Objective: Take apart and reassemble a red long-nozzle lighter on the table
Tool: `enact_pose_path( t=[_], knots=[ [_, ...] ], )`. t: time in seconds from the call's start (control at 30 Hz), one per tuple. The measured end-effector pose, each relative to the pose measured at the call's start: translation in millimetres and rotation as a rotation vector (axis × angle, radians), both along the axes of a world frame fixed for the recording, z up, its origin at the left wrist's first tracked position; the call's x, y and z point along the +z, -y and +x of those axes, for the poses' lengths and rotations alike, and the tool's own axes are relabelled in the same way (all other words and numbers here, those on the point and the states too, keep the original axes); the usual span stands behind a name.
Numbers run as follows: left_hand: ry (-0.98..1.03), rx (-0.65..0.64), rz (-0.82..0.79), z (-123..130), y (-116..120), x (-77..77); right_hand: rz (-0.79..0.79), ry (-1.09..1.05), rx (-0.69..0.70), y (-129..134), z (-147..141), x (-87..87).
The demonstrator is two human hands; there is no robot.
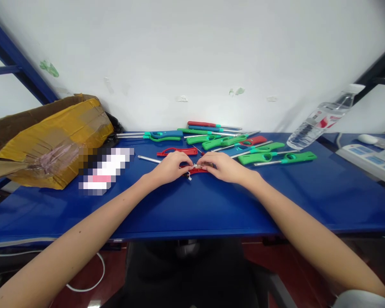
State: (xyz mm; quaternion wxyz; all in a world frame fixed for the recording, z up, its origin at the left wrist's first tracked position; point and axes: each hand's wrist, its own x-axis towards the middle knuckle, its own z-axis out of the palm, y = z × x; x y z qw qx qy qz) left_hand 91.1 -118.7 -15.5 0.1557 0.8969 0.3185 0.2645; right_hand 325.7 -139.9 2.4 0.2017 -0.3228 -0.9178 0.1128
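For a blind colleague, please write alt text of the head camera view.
A person's left hand and right hand handle a red casing over a blue table; beyond lie long-nosed lighters, mostly green, between a taped box and a plastic bottle.

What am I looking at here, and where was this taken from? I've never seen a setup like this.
There is no machine: one person works with two bare hands. The single picture comes from a camera on the person's head, looking forward and down.

The left hand and right hand meet over a glossy blue table, holding a red curved plastic shell between them. The small parts at their fingertips are too fine to identify.

Just behind lies a red plastic piece with a loop. Further back are green, blue and red long-nosed lighters. A yellow-taped cardboard box is on the left; a clear plastic bottle is on the right.
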Motion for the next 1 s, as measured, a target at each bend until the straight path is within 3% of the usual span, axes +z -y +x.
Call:
enact_pose_path(
  t=[0.23, 1.0],
  knots=[
    [-0.052, 0.026, -0.055, 5.5, -0.7, 7.4, -0.008, 0.019, -0.006, -0.3, 0.8, -0.7],
    [-0.024, 0.036, -0.091, 4.9, -2.9, 6.1, 0.006, 0.070, -0.019, 0.9, 0.0, -0.8]
  ],
)
